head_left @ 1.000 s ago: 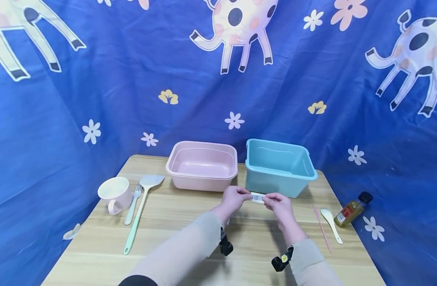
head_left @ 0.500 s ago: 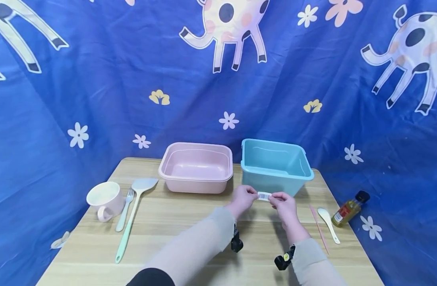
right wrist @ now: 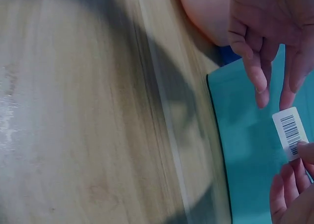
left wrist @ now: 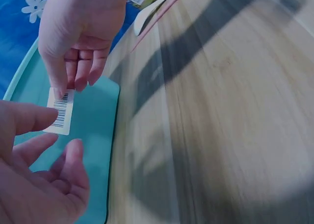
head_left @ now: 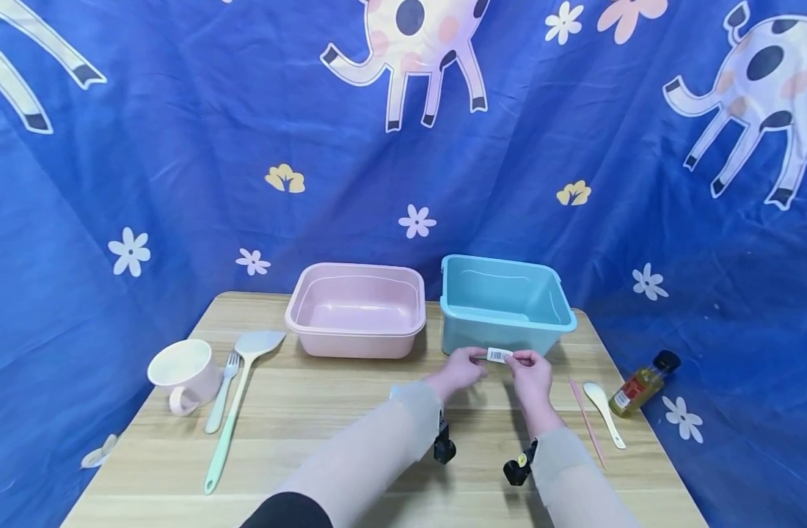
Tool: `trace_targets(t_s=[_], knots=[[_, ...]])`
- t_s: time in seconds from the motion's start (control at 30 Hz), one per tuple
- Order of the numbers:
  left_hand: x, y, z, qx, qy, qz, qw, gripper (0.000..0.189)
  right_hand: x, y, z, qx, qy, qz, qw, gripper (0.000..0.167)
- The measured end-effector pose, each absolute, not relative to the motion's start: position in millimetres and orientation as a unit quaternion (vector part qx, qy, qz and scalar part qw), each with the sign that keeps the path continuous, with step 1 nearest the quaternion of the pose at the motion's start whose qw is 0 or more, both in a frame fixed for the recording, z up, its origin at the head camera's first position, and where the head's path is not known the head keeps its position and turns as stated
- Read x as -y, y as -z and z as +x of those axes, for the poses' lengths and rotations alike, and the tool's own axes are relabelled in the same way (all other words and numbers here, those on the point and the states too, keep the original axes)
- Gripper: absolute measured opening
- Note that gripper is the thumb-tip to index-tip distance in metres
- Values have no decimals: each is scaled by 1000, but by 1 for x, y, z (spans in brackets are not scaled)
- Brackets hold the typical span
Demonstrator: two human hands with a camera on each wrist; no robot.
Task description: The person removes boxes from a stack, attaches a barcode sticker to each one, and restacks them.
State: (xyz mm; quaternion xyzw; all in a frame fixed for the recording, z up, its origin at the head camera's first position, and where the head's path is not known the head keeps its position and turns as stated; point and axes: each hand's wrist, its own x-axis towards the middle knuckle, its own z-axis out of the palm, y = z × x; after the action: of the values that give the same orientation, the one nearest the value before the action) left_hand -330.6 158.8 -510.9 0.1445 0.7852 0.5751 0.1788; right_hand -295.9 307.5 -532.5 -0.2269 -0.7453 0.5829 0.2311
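Before the front wall of the teal bin [head_left: 502, 335], in the head view, the right hand [head_left: 531, 375] pinches one end of a small white barcode label [head_left: 498, 355], and the left hand [head_left: 463, 369] is at the other end. The bin stands directly behind both hands, with a pink basin [head_left: 353, 345] to its left. Farther left on the bench [head_left: 340, 389] are a mug [head_left: 180, 372], a fork [head_left: 221, 400] and a spatula [head_left: 227, 434]; to the right, a pink stick [head_left: 586, 422], a white spoon [head_left: 604, 412] and a bottle [head_left: 643, 384] at the edge. The left sleeve [head_left: 377, 444] mostly hides a pale object [head_left: 395, 391], too covered to name.

From the left wrist, the right thumb covers the label's upper end; the left grip is spread, its thumb overlapping the label's edge.

From the right wrist, a left fingertip meets the label's upper corner in the picture, though actual contact cannot be told. The right thumb hides a lower corner.
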Motion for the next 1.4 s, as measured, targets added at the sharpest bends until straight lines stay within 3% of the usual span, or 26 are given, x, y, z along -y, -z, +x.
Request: trace_targets(t_s=[0.3, 1.4], knots=[[-165, 505, -334, -773, -577, 136, 226, 70, -303, 531, -310, 756, -551, -236, 262, 13], [-174, 509, -333, -768, -573, 146, 246, 78, -297, 534, -326, 755, -515, -279, 295, 18]])
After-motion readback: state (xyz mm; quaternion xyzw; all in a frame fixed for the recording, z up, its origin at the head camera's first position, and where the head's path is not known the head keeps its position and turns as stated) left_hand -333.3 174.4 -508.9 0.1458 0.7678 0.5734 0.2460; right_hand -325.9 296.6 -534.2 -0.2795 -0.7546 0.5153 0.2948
